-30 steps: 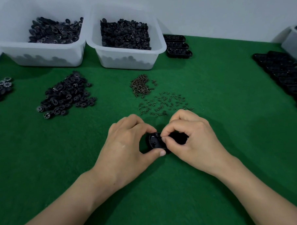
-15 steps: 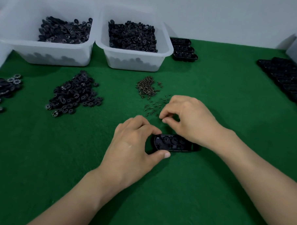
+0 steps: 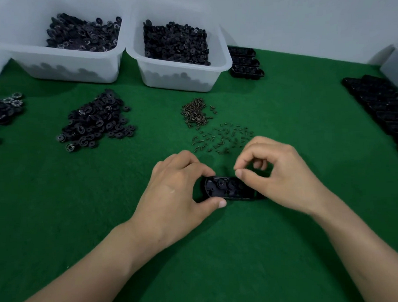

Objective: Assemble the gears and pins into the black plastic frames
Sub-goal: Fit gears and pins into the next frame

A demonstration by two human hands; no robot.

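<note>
A black oval plastic frame (image 3: 227, 188) lies flat on the green felt at the centre, with round gears seated inside it. My left hand (image 3: 177, 188) grips its left end, thumb on the near edge and fingers on the far edge. My right hand (image 3: 278, 172) hovers over the frame's right half and hides that end. Its thumb and forefinger are pinched together just above the frame, on a tiny pin that barely shows. Loose pins (image 3: 222, 138) are scattered just beyond the hands, and a denser heap of pins (image 3: 195, 112) lies farther back.
Two white bins of black gears (image 3: 79, 35) (image 3: 175, 42) stand at the back. A pile of black washers (image 3: 96, 121) lies left of centre, and toothed gears (image 3: 2, 109) at the far left. Stacked black frames (image 3: 245, 63) sit behind the right bin; a row of frames (image 3: 383, 106) runs along the right.
My right hand left the frame, reached out to the scattered pins, and has come back over the frame with its fingertips pinched. My left hand kept hold of the frame's left end.
</note>
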